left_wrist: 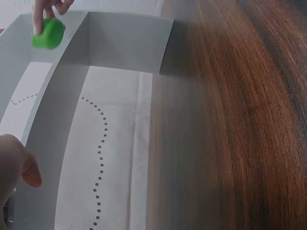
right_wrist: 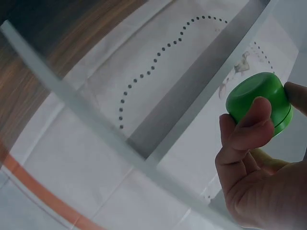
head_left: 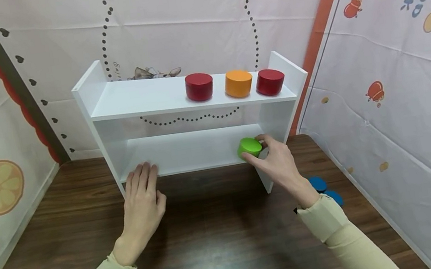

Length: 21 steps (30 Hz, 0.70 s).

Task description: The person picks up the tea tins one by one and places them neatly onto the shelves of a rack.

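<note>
While left hand [head_left: 142, 206] rests, right [head_left: 279, 159] pinches green cylinder [head_left: 249, 146].

A white two-tier shelf [head_left: 188, 150] was supported by a dark brown wood-grain table [head_left: 215, 246], on which two blue round pieces [head_left: 334, 198] were placed at the right. On the upper board [head_left: 138, 95], a red cylinder [head_left: 199, 87], an orange cylinder [head_left: 238, 84] and a second red cylinder [head_left: 270, 82] were arranged left to right.

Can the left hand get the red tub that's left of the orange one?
Probably yes: the left hand holds nothing, and nothing stands in front of that red tub on the top shelf.
</note>
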### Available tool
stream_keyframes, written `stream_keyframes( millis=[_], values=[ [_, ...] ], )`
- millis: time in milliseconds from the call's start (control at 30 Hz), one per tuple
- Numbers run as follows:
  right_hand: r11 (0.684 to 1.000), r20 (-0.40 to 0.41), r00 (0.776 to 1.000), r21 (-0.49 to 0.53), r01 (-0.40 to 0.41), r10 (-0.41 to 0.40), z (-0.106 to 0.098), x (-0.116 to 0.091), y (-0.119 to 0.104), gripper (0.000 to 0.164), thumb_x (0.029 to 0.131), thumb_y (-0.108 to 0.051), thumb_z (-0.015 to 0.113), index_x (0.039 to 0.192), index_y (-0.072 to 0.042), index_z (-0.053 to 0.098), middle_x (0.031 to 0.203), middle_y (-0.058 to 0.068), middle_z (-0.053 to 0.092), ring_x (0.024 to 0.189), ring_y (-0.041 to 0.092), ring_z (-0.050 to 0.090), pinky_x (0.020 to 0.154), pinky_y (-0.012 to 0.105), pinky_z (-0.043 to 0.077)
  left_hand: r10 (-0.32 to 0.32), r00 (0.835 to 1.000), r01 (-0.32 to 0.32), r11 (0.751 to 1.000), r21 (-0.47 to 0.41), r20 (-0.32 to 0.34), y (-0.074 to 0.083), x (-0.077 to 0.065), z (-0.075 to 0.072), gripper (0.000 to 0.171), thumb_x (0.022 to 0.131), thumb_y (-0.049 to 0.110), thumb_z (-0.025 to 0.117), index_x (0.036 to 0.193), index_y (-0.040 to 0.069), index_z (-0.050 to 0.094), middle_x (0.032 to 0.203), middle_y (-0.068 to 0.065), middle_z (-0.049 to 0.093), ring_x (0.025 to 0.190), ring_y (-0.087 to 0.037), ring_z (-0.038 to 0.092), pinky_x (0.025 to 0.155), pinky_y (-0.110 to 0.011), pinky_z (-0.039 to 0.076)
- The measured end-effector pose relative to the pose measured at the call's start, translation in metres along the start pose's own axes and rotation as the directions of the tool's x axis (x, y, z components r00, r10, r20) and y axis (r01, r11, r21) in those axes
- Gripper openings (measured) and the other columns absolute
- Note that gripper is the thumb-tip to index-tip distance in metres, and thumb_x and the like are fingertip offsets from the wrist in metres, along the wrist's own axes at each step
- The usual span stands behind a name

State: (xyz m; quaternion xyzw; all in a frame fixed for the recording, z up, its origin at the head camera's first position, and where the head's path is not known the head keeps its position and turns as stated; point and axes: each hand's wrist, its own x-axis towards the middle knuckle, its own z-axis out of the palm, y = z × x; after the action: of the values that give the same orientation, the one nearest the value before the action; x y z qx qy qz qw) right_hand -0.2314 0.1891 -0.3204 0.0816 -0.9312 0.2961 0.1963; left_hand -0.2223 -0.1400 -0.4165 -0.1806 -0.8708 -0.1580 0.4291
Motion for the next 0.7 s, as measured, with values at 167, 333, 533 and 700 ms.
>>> stream_keyframes(
  millis=[167,333,533,700],
  values=[
    [1.000,0.003,1.000,0.001,0.027,-0.027,0.011,0.012,-0.009,0.059,0.081,-0.047,0.071,0.123,-0.007,0.058,0.104,0.013,0.069,0.086,0.026,0.063,0.065,0.029,0.047,0.003,1.000,-0.003,1.000,0.004,0.005,0.000,0.000,0.000,0.057,0.077,0.001,0.057,0.133,-0.005,0.051,0.137,-0.027,0.052,0.131,-0.043,0.044,0.112,-0.056,0.032],
    [0.999,0.014,0.999,0.008,0.053,-0.053,0.021,0.021,-0.018,0.058,0.081,-0.047,0.071,0.122,-0.008,0.058,0.102,0.011,0.069,0.088,0.028,0.064,0.066,0.030,0.048,0.004,1.000,-0.004,1.000,0.005,-0.002,0.000,0.000,0.000,0.056,0.076,0.000,0.057,0.132,-0.005,0.052,0.136,-0.027,0.052,0.130,-0.043,0.045,0.112,-0.056,0.032],
    [0.994,-0.003,0.994,-0.010,0.110,-0.110,0.037,0.026,-0.028,0.056,0.081,-0.046,0.071,0.120,-0.008,0.060,0.099,0.011,0.070,0.084,0.025,0.065,0.065,0.031,0.049,0.000,1.000,0.000,1.000,0.005,-0.011,0.000,0.001,0.001,0.055,0.076,0.000,0.057,0.131,-0.006,0.053,0.135,-0.028,0.053,0.129,-0.044,0.046,0.111,-0.056,0.033],
    [0.993,-0.010,0.993,-0.028,0.114,-0.115,0.049,0.027,-0.035,0.056,0.081,-0.046,0.072,0.120,-0.008,0.061,0.097,0.012,0.069,0.086,0.025,0.063,0.069,0.035,0.050,-0.006,1.000,0.006,1.000,0.001,-0.004,0.001,0.001,0.000,0.056,0.075,-0.001,0.058,0.131,-0.006,0.053,0.135,-0.028,0.053,0.130,-0.043,0.045,0.111,-0.056,0.033]
  ],
)
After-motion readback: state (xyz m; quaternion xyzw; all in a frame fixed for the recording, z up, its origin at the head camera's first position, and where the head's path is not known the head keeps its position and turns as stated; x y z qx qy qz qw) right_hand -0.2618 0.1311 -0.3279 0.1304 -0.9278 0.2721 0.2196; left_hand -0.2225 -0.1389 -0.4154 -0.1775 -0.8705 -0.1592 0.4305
